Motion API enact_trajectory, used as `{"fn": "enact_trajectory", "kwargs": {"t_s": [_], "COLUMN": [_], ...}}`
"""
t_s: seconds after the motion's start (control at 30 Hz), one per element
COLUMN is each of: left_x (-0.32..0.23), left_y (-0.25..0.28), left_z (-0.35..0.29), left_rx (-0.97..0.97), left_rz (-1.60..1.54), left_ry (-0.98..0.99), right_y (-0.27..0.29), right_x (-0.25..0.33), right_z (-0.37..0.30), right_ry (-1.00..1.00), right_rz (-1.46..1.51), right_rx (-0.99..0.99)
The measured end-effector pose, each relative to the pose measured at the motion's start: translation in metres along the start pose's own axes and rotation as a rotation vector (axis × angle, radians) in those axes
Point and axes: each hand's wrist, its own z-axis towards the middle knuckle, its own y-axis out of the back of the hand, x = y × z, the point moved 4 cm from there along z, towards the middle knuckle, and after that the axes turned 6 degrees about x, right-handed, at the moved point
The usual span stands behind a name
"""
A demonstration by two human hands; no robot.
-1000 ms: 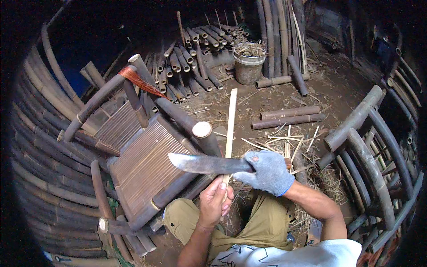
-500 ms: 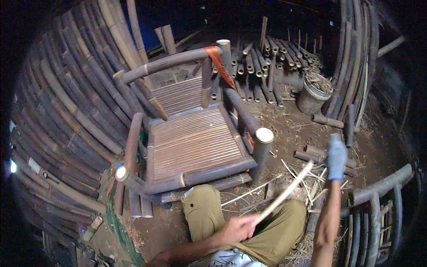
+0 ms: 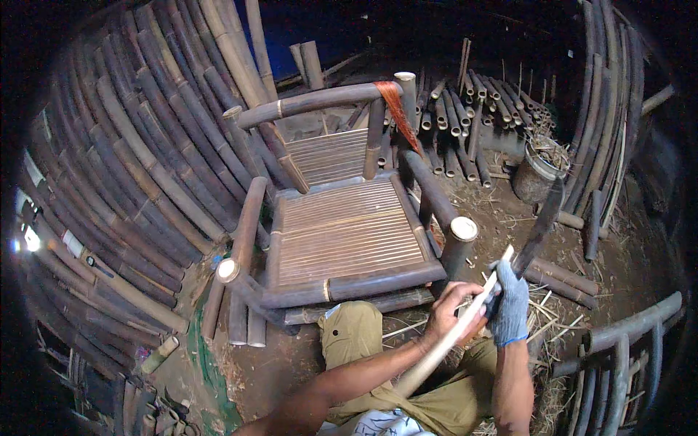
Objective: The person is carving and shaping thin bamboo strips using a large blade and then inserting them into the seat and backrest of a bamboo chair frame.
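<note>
The left hand (image 3: 449,314), bare, is closed around a pale bamboo strip (image 3: 452,336), fingers curled over its upper part; the strip slants from near the lap up to the right, its tip just beside the knife. The right hand (image 3: 509,311), in a grey glove, is clenched on the handle of a dark knife (image 3: 542,224); the blade rises up and to the right, its lower end meeting the strip's top. Both hands sit close together, just right of the bamboo chair (image 3: 342,232), near its front right post (image 3: 459,243); shavings (image 3: 552,320) lie on the dirt below; a bucket (image 3: 536,171) stands well beyond, among stacked poles (image 3: 145,167).
</note>
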Motion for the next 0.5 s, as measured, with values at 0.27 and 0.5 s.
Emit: {"fn": "enact_trajectory", "kwargs": {"t_s": [0.27,0.5], "left_x": [0.010,0.007], "left_y": [0.028,0.030], "left_z": [-0.045,0.014], "left_rx": [0.719,0.291], "left_rz": [-1.084,-0.456], "left_ry": [0.882,0.768], "right_y": [0.046,0.029], "right_x": [0.047,0.046], "right_z": [0.043,-0.006], "right_ry": [0.236,0.624], "right_rz": [-0.363,-1.396], "right_rx": [-0.191,-0.016]}}
